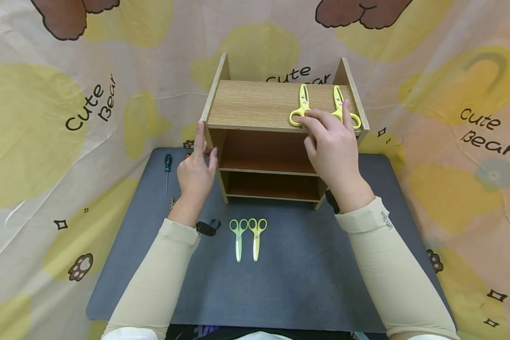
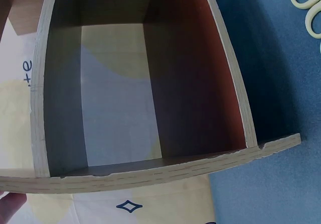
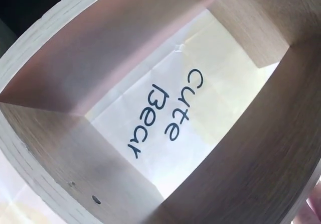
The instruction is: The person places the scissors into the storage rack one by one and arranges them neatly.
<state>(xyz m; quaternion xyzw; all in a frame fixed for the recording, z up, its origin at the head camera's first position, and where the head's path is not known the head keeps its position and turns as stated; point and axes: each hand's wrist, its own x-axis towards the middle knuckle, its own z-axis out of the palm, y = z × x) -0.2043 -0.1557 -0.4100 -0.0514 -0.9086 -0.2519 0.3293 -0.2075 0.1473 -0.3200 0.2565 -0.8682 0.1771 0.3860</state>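
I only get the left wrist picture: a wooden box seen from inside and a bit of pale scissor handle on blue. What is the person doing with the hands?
Observer: The left hand rests against the left side of a small wooden shelf unit, fingers straight.
Operator: And the other hand?
Observer: The right hand lies on the shelf's top board, fingers on two yellow scissors lying there.
Operator: Is the scissor handle I see one of those?
Observer: No. Yours belongs to a green and yellow pair of scissors lying on the grey mat in front of the shelf.
Operator: Anything else on the mat?
Observer: A green-handled screwdriver lies left of the left hand.
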